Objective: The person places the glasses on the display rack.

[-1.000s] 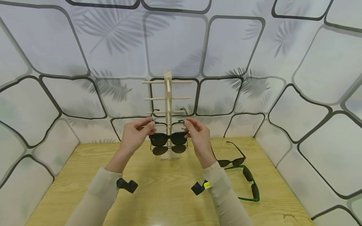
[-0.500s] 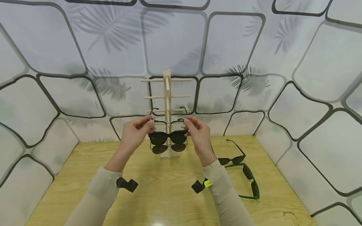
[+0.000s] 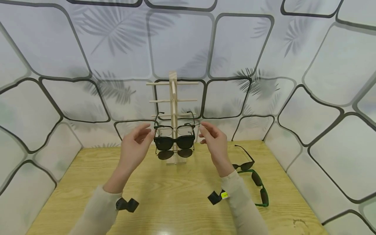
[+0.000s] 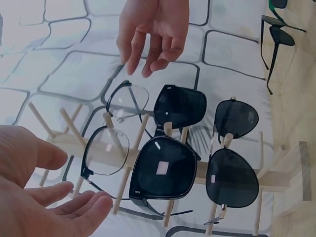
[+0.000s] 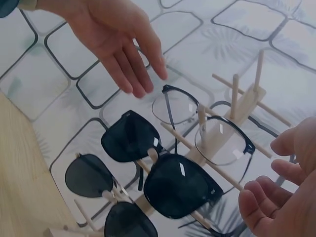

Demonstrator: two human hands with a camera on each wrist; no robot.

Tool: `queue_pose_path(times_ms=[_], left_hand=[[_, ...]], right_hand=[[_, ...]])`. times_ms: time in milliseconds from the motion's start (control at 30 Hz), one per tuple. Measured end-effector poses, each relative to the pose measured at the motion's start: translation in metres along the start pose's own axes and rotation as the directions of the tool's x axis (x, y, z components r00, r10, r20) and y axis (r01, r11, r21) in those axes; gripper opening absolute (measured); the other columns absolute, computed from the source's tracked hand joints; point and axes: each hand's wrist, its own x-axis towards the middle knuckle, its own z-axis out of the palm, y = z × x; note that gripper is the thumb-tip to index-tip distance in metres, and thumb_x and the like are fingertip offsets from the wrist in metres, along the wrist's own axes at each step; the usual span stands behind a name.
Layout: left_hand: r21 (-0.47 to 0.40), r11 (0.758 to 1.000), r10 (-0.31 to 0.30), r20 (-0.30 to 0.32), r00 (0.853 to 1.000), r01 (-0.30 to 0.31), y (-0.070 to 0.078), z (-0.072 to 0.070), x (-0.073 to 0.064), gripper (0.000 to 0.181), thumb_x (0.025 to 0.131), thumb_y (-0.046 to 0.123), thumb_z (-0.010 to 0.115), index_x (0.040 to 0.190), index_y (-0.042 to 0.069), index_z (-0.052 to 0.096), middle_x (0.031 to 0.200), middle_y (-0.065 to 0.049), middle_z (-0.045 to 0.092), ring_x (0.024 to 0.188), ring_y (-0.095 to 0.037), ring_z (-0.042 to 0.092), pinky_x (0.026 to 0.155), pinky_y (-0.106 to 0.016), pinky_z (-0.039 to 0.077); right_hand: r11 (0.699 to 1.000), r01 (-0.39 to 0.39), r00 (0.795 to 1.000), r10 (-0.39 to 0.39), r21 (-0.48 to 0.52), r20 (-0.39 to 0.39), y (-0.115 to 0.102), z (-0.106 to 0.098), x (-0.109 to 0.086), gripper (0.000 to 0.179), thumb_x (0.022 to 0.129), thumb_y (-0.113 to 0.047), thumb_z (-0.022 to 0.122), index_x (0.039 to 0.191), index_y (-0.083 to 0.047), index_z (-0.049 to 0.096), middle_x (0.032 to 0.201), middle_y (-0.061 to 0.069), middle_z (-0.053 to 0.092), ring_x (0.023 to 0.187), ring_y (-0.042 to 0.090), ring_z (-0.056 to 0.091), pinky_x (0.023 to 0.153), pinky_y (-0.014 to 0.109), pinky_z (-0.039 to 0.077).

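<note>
Clear-lensed glasses with a dark upper rim rest on the wooden eyewear stand. Right below them sit thick black sunglasses, and lowest are thin-rimmed dark sunglasses. To the left of the clear glasses, my left hand is apart from them with fingers loosely bent and nothing held. My right hand hovers on the other side, also holding nothing. Both wrist views show a gap between the near hand and the clear glasses.
Black sunglasses lie folded out on the table at the right, behind green-framed sunglasses partly hidden by my right sleeve. Bare pegs stick out from the stand's upper part. Patterned walls enclose the wooden table.
Both hands have let go of the clear glasses and moved outward, the left hand to the left and the right hand to the right. The glasses stay on the stand.
</note>
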Motion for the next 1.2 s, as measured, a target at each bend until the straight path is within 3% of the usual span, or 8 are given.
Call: queue_pose_path(times_ms=[100,200,367,600,767,833,967,1200], left_hand=[[-0.006,1.0,0.006,-0.03,1.0,-0.006,0.0,0.003,-0.013,0.038,0.106,0.019,0.066,0.143,0.009,0.066,0.134,-0.018,0.071,0.121,-0.03,0.07,0.1,-0.021,0.056],[-0.023,0.999,0.026,-0.04,0.999,-0.027,-0.003,0.01,-0.026,0.035,0.104,0.017,0.068,0.138,0.008,0.069,0.129,-0.016,0.073,0.113,-0.026,0.072,0.091,-0.01,0.052],[-0.092,0.995,0.036,-0.009,0.999,-0.037,-0.004,0.027,-0.046,0.033,0.103,0.013,0.071,0.134,0.005,0.07,0.124,-0.016,0.074,0.106,-0.019,0.073,0.092,-0.014,0.054],[-0.161,0.986,0.054,0.055,0.997,-0.045,-0.009,0.062,-0.066,0.028,0.1,0.007,0.072,0.128,0.005,0.073,0.118,-0.014,0.076,0.103,-0.024,0.074,0.089,-0.022,0.06],[-0.171,0.985,0.017,0.161,0.987,0.011,-0.018,0.09,-0.08,0.027,0.099,0.007,0.074,0.125,0.007,0.075,0.117,-0.011,0.077,0.102,-0.023,0.074,0.087,-0.024,0.061],[-0.168,0.985,0.0,0.224,0.975,0.038,-0.021,0.1,-0.086,0.028,0.099,0.009,0.074,0.127,0.007,0.074,0.117,-0.011,0.077,0.104,-0.025,0.075,0.087,-0.025,0.061],[-0.168,0.984,0.0,0.351,0.936,0.063,-0.026,0.12,-0.099,0.031,0.101,0.016,0.071,0.13,0.006,0.072,0.115,-0.013,0.077,0.104,-0.027,0.074,0.088,-0.025,0.061],[-0.222,0.958,-0.038,0.528,0.848,0.181,-0.031,0.156,-0.118,0.034,0.103,0.022,0.069,0.135,0.009,0.07,0.112,-0.011,0.077,0.098,-0.017,0.074,0.083,-0.022,0.06]], right_hand=[[1.0,0.001,1.0,-0.001,-0.028,-0.005,0.003,-0.012,-0.002,0.031,0.105,-0.017,0.068,0.134,-0.009,0.071,0.103,-0.009,0.072,0.088,0.012,0.069,0.07,0.024,0.059],[0.998,0.002,1.0,-0.003,-0.066,-0.01,0.006,-0.025,-0.005,0.03,0.105,-0.017,0.068,0.133,-0.008,0.071,0.104,-0.007,0.073,0.09,0.013,0.07,0.071,0.024,0.059],[0.99,-0.012,1.0,0.012,-0.139,0.001,0.011,-0.048,-0.009,0.031,0.105,-0.022,0.068,0.132,-0.007,0.071,0.099,-0.012,0.073,0.089,0.008,0.069,0.073,0.024,0.06],[0.963,-0.063,0.998,0.067,-0.261,0.004,0.024,-0.085,-0.013,0.037,0.105,-0.031,0.068,0.133,-0.007,0.071,0.095,-0.016,0.07,0.087,0.006,0.066,0.076,0.023,0.059],[0.93,-0.079,0.996,0.086,-0.36,0.001,0.036,-0.112,-0.017,0.041,0.105,-0.037,0.068,0.133,-0.007,0.071,0.097,-0.017,0.07,0.089,0.004,0.065,0.076,0.022,0.059],[0.917,-0.082,0.996,0.087,-0.39,-0.006,0.041,-0.123,-0.02,0.043,0.105,-0.038,0.068,0.133,-0.007,0.071,0.099,-0.017,0.071,0.089,0.003,0.066,0.076,0.023,0.06],[0.885,-0.1,0.995,0.103,-0.455,-0.018,0.047,-0.149,-0.026,0.047,0.105,-0.041,0.066,0.137,-0.007,0.069,0.109,-0.01,0.073,0.09,-0.001,0.064,0.075,0.022,0.059],[0.82,-0.127,0.991,0.131,-0.558,-0.034,0.06,-0.19,-0.034,0.054,0.106,-0.047,0.063,0.142,-0.006,0.066,0.125,-0.001,0.072,0.091,-0.006,0.063,0.078,0.023,0.06]])
